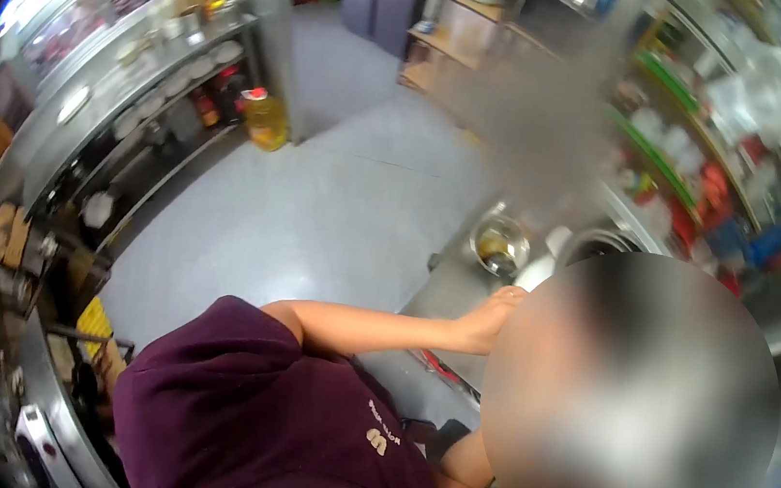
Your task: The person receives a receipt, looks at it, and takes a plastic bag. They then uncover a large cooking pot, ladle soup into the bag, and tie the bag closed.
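Left hand: arm stretched across the worktop, fingers bent at the near end of a white piece. Contact likely; cannot tell whether they grip it, as blurring covers the fingertips' right side.
Right hand: hidden by the same blurring; cannot tell its state.
White piece: just beyond the left fingers, partly hidden, form uncertain.
Handling (judged): probably light and stiff; smooth, so slippery if wet; if ceramic, chips easily. Best hold: near end, thumb above, fingers beneath.
Bowl: just ahead of the left hand, shiny, yellowish contents. Likely slick; take by the rim, keep level.
Pot: ahead and right of the left hand, round, partly hidden. Presumably stiff and heavier.
Worktop: grey, metal-looking, beneath and ahead of the left hand; hard, low grip expected.
Floor: pale grey-blue, left of and beyond the left hand.
Oil bottle: yellow, red cap, well apart, far ahead-left of the left hand.
Shelves: green-edged, loaded, ahead-right of the left hand.
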`<state>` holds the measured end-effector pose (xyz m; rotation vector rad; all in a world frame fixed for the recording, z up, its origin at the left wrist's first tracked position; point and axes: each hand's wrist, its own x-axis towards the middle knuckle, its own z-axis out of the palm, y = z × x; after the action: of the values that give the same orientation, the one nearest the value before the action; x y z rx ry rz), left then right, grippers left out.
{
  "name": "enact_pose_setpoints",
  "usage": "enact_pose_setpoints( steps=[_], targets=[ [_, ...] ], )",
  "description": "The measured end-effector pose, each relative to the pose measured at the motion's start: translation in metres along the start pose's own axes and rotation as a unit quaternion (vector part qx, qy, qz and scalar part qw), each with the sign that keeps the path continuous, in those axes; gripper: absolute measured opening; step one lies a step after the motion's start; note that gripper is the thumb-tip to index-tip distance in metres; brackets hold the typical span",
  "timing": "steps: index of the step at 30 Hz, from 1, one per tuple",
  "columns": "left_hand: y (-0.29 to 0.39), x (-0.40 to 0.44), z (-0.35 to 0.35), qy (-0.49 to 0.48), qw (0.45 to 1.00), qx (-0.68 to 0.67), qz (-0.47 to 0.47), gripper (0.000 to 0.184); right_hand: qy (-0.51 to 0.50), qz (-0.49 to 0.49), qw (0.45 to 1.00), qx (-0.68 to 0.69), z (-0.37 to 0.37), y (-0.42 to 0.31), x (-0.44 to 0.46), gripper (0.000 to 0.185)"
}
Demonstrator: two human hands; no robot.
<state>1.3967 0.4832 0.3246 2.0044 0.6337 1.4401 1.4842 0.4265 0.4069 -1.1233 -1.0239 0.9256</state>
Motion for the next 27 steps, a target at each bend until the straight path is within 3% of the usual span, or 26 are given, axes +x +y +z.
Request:
enact_pose_setpoints(
  steps=[4,6,8,10,11,14,17,20,22,27],
  targets=[
    [-0.005,-0.003,-0.038,0.028,0.997,0.060,-0.026,0.011,-0.056,-0.084,0.981,-0.168,0.002,0.027,0.013,0.015],
    [-0.011,-0.003,-0.064,0.049,0.994,0.096,-0.016,0.012,-0.083,-0.174,0.936,-0.294,0.017,0.038,0.017,0.017],
    [-0.013,-0.003,-0.093,0.076,0.987,0.142,0.011,0.012,-0.078,-0.171,0.888,-0.420,0.046,0.041,0.016,0.021],
    [-0.021,-0.009,-0.124,0.082,0.978,0.192,0.018,0.011,-0.072,-0.312,0.825,-0.466,0.079,0.053,0.018,0.020],
    [-0.025,-0.012,-0.140,0.085,0.970,0.225,0.023,0.010,-0.095,-0.287,0.813,-0.498,0.097,0.050,0.016,0.018],
    [-0.027,-0.030,-0.202,0.101,0.946,0.305,0.041,0.011,-0.165,-0.265,0.819,-0.482,0.151,0.058,0.017,0.017],
    [-0.037,-0.057,-0.264,0.103,0.939,0.327,0.029,0.009,-0.207,-0.195,0.901,-0.328,0.221,0.066,0.006,0.021],
    [-0.052,-0.087,-0.330,0.155,0.938,0.311,0.003,0.006,-0.255,-0.133,0.934,-0.211,0.299,0.074,-0.005,0.026],
    [-0.057,-0.103,-0.380,0.175,0.937,0.303,-0.018,0.007,-0.299,-0.076,0.937,-0.166,0.347,0.081,-0.009,0.026],
    [-0.052,-0.124,-0.483,0.159,0.946,0.279,-0.039,0.009,-0.352,-0.100,0.920,-0.139,0.468,0.082,-0.014,0.027]
  ],
)
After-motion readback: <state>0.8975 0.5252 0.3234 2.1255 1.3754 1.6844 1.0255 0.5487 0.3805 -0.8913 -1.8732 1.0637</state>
